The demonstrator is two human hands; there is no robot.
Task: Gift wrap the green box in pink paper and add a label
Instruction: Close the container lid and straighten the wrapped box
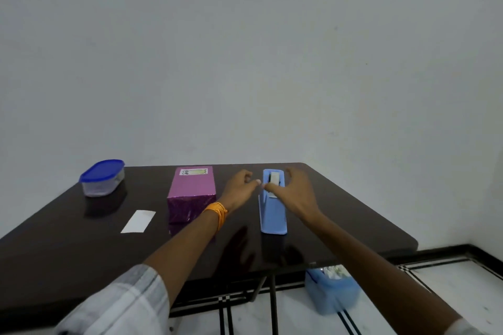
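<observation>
Pink-wrapped box (191,193), label (194,171) on top: worktop (81,247), just left of left hand (239,189). Blue tape dispenser (273,209): under right hand (292,192). Both hands pinching, apparently a tape strip, likely for securing.

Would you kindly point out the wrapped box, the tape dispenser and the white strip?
wrapped box (191,185): head view, pink top face.
tape dispenser (273,216): head view, blue body.
white strip (138,221): head view, its middle.
</observation>
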